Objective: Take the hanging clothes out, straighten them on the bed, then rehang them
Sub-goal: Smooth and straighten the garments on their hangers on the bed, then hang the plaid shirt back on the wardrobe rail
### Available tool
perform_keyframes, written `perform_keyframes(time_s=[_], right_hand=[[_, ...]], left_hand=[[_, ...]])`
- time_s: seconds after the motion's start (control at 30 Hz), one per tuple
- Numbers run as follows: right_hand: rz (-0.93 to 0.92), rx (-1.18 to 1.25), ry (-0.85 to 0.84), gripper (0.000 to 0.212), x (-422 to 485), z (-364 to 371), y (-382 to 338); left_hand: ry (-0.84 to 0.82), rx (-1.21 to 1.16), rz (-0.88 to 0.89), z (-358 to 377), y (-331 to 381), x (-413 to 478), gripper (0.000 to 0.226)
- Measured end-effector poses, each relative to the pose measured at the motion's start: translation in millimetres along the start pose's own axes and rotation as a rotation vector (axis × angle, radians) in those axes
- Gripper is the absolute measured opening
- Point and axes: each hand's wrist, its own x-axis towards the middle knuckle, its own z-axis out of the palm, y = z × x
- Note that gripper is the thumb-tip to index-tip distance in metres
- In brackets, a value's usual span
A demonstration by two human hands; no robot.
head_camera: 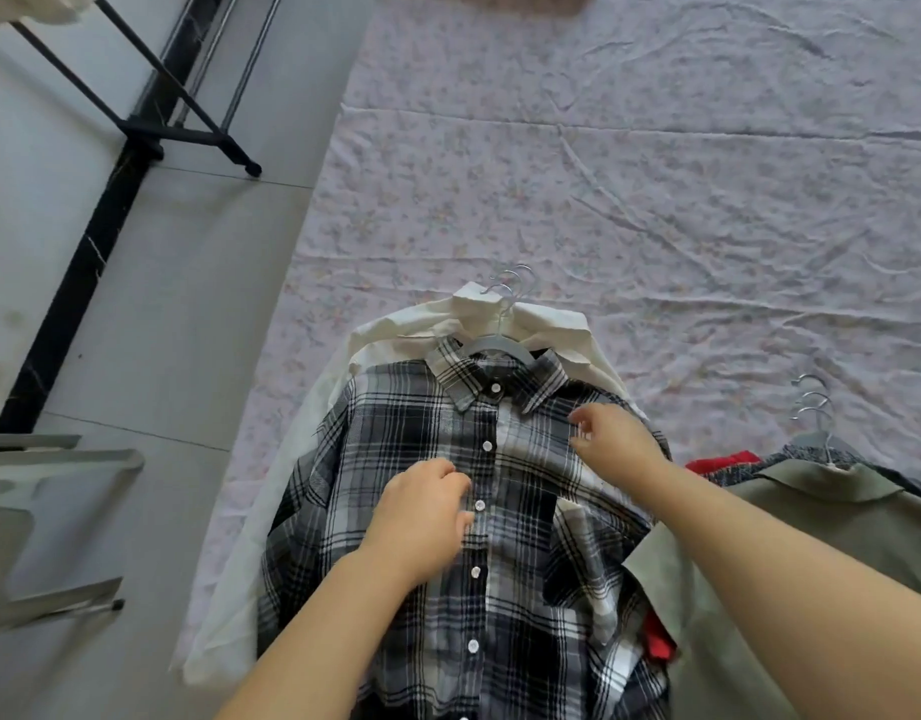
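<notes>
A black-and-white plaid shirt (396,439) lies buttoned on its grey hanger (495,345) on the bed, on top of a white shirt (313,433). My left hand (422,517) rests on the plaid shirt beside the button placket, its fingers curled against the cloth. My right hand (614,439) is on the shirt's shoulder below the collar, fingertips pinching the fabric. To the right lies an olive-green shirt (837,517) on another hanger (814,407), over red and dark garments.
The bed sheet (656,174) is pale, floral and wrinkled. To the left is a grey tiled floor (188,356) with the black foot of a clothes rack (188,127). Grey hangers (58,459) show at the left edge.
</notes>
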Motion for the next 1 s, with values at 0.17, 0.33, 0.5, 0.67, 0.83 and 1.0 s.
perform_keyframes(time_s=[0.17, 0.33, 0.5, 0.67, 0.83, 1.0], right_hand=[[-0.143, -0.09, 0.157, 0.04, 78.2, 3.9, -35.7], [-0.068, -0.119, 0.157, 0.032, 121.6, 24.1, -58.5], [0.062, -0.141, 0.224, 0.027, 134.5, 34.2, -62.5], [-0.022, 0.166, 0.25, 0.015, 96.3, 24.5, -62.1], [-0.208, 0.188, 0.291, 0.003, 15.3, 6.0, -70.1], [-0.281, 0.235, 0.33, 0.015, -72.5, -18.3, -89.5]], left_hand=[[0.019, -0.065, -0.024, 36.1, -17.7, 17.4, 0.04], [-0.017, -0.114, -0.059, 68.4, -34.4, 13.7, 0.041], [-0.041, -0.104, -0.08, 83.4, -48.8, -0.5, 0.037], [0.018, -0.136, -0.098, 73.9, -51.1, -18.4, 0.039], [0.221, -0.261, -0.047, 32.2, -36.2, -39.8, 0.054], [0.563, -0.349, -0.017, -29.4, -16.5, -72.5, 0.058]])
